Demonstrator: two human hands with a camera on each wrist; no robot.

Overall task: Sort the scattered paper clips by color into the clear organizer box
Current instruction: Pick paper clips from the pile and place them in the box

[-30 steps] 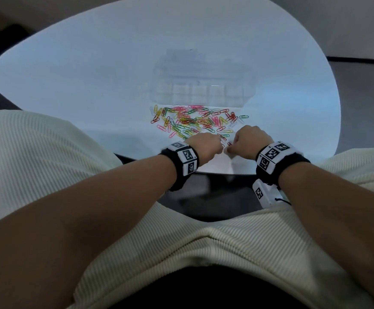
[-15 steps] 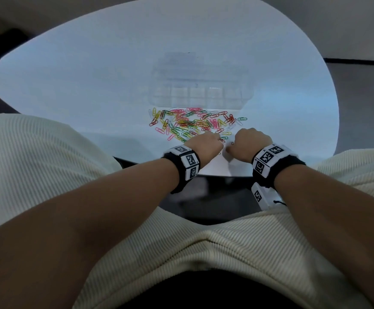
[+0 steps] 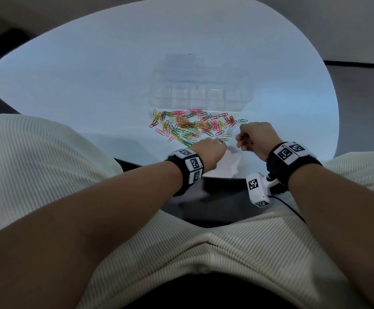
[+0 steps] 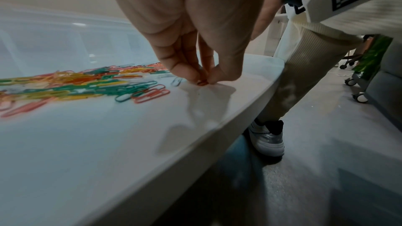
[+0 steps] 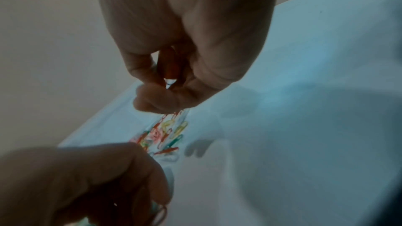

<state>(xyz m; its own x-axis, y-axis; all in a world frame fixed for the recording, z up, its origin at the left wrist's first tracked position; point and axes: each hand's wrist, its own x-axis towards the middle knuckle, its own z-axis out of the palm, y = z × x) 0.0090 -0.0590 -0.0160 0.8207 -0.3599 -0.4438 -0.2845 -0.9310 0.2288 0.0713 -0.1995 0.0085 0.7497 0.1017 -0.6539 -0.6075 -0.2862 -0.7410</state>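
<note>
A heap of colored paper clips (image 3: 195, 126) lies on the white table (image 3: 92, 74) just in front of the clear organizer box (image 3: 201, 94). At the heap's near edge my left hand (image 4: 202, 79) pinches a red paper clip (image 4: 201, 83) between thumb and fingertips, low on the tabletop. My right hand (image 3: 240, 140) hovers just to the right, raised off the table. Its fingers are curled around something red-orange (image 5: 170, 68), apparently red clips. The box's compartments look bare from the head view.
The table's near edge (image 4: 228, 119) runs close under both hands, and my lap in cream trousers (image 3: 181, 253) sits below it. A lone pale clip (image 4: 176, 81) lies beside my left fingertips. A shoe (image 4: 267, 138) and wheeled furniture (image 4: 356, 82) stand on the floor.
My right hand has lifted off the table and moved right, away from the left hand. The left hand stays at the heap's near edge.
</note>
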